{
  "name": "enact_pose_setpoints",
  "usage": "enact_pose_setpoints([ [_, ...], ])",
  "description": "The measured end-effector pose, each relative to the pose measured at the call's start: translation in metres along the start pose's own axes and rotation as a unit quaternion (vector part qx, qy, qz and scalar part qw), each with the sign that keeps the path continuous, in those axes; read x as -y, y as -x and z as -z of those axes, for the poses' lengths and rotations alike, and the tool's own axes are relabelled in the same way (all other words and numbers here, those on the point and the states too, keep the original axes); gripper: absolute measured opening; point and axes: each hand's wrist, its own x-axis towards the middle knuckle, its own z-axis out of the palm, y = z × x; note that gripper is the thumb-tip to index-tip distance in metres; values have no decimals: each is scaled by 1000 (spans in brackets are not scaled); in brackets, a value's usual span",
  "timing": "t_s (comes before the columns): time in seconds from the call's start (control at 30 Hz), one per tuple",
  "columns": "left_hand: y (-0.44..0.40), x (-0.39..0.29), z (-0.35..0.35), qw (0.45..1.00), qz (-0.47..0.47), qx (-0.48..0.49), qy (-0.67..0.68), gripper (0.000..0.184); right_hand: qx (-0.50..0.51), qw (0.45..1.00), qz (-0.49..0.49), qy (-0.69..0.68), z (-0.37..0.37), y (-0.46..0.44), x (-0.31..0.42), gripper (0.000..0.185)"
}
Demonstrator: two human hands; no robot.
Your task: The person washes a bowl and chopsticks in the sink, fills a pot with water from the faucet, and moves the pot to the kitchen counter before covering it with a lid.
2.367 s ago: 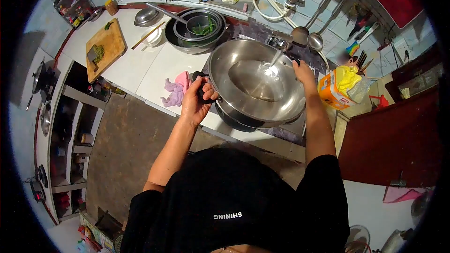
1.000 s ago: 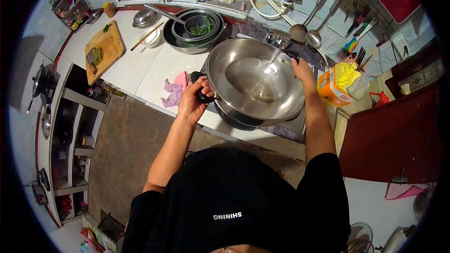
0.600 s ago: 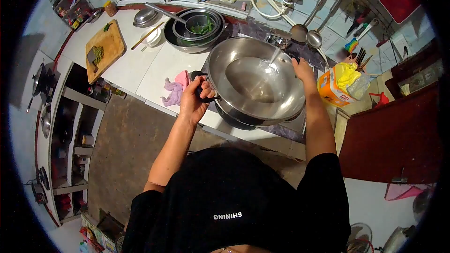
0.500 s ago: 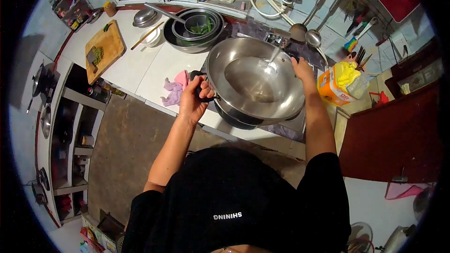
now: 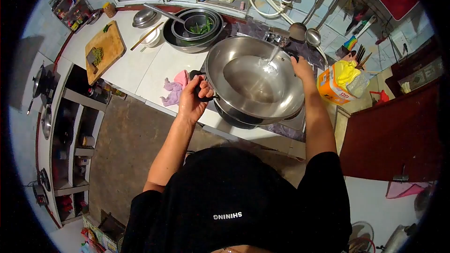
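A large steel wok point(image 5: 220, 96) is held between my two hands, tilted a little, with water point(image 5: 253, 82) pooled inside and a stream falling into it near the far right rim. My left hand point(image 5: 193, 97) is closed around the black handle on its left side. At the right rim, my right hand point(image 5: 302, 71) grips the other handle, which its fingers mostly hide. Below the wok, a dark round vessel point(image 5: 234, 117) partly shows. A pink and purple cloth point(image 5: 176, 88) lies beside my left hand.
Nested bowls with greens and a strainer point(image 5: 201, 24) stand on the white counter point(image 5: 150, 75). Farther left are a small white bowl point(image 5: 151, 40) and a cutting board point(image 5: 111, 49) with a knife and chopped greens. An orange container point(image 5: 333, 84) stands right; ladles point(image 5: 313, 36) hang behind.
Almost nothing differs; the wok has shifted very slightly, and both hands keep their grip on it. Water still runs into it.
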Motion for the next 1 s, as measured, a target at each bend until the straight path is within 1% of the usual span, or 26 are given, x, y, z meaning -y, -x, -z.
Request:
enact_pose_setpoints([
  [0.37,0,0,-3,1000,1,-4,-1,16,21,999,-29,-1,9,6,8,65],
  [0.77,-2,-1,-1,1000,9,-2,5,15,13,999,-24,17,1,0,3,65],
  [1.0,-3,-1,0,1000,10,3,3,15,15,1000,-13,-1,2,0,1,65],
])
